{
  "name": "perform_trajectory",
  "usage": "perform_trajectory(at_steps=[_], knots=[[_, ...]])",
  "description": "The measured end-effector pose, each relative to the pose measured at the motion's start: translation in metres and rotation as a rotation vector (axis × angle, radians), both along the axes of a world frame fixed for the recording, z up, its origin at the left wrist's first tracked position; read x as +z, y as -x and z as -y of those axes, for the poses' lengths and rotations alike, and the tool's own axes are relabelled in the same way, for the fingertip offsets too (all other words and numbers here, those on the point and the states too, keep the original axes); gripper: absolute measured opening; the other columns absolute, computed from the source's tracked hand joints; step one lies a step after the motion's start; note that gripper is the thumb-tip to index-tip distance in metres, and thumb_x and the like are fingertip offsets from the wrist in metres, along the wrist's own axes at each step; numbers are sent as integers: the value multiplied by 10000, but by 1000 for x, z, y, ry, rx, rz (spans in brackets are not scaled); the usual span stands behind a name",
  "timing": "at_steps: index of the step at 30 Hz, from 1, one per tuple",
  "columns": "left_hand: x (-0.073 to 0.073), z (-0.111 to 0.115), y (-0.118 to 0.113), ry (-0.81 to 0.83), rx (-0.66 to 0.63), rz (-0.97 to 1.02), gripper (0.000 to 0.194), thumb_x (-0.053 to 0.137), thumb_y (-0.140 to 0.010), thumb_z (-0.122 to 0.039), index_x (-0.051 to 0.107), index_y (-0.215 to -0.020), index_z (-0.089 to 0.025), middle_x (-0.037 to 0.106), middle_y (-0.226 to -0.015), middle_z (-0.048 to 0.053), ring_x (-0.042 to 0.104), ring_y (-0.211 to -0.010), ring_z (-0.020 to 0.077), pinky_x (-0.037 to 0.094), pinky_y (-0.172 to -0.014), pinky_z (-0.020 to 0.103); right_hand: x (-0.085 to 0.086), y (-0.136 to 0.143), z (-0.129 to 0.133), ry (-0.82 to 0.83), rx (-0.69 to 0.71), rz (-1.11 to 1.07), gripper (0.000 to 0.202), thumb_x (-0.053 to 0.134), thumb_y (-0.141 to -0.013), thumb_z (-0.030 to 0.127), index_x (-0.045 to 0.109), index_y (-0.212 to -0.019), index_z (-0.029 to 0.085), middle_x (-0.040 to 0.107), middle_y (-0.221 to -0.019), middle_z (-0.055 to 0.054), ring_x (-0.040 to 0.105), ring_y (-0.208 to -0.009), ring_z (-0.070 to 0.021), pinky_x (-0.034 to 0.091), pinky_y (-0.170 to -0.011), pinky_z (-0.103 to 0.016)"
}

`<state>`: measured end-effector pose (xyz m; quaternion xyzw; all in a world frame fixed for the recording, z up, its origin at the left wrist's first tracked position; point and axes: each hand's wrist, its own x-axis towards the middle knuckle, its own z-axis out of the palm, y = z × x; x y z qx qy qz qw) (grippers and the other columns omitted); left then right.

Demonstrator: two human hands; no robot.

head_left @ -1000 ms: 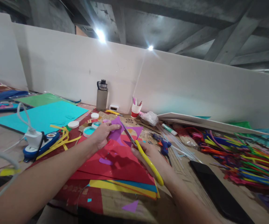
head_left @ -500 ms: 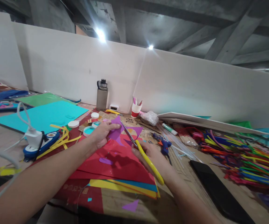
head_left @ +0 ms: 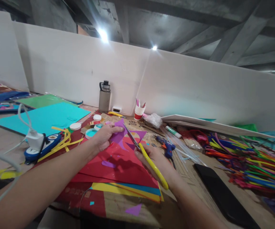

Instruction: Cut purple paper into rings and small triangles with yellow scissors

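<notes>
My left hand (head_left: 106,136) pinches a piece of purple paper (head_left: 118,137) between thumb and fingers, above the stack's red sheets (head_left: 125,170). Yellow-handled scissors (head_left: 151,163) are gripped in my right hand (head_left: 153,156), their blades pointing up and left against the paper near my left thumb. A curved cut edge shows on the purple paper, and part of it lies behind the blades. One purple scrap (head_left: 108,164) rests on the red sheet; another purple scrap (head_left: 134,210) lies nearer to me. Blue, orange and yellow sheets show beneath the red ones.
Yellow strips (head_left: 67,140), a blue power strip (head_left: 43,148) and a turquoise sheet (head_left: 42,117) lie left. A bottle (head_left: 104,98) and a paper cup (head_left: 139,113) stand behind. On the right are a glue gun (head_left: 168,149), a black phone (head_left: 223,194) and colourful pipe cleaners (head_left: 254,162).
Both hands, the purple paper and the scissors stay almost where they were. The paper's right-hand part has shifted very slightly to the right.
</notes>
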<state>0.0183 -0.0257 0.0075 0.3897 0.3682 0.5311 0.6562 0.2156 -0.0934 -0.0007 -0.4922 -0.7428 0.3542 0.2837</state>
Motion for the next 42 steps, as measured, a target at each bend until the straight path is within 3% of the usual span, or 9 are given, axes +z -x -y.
perform_trajectory(at_steps=[13, 25, 42], knots=[[-1, -2, 2, 5, -31, 1, 136, 724, -627, -98, 605, -670, -148, 662, -596, 9, 602, -485, 111, 475, -480, 200, 6, 1, 4, 4, -14, 46, 205, 466, -900, 356, 543, -800, 195, 412, -487, 65, 385, -433, -91, 268, -454, -213], [-3, -4, 4, 5, -65, -27, 108, 717, -640, -104, 618, -670, -138, 667, -596, 8, 598, -483, 105, 483, -493, 202, -5, 0, -3, -168, 1, 125, 274, 460, -892, 383, 490, -708, 182, 453, -634, 26, 399, -582, -104, 278, -508, -216], [2, -1, 6, 18, -79, -56, 105, 728, -614, -106, 636, -656, -131, 680, -596, 25, 613, -485, 122, 481, -476, 207, 2, 1, 0, -113, -7, 86, 238, 475, -887, 342, 490, -700, 196, 420, -536, 43, 396, -490, -96, 268, -472, -211]])
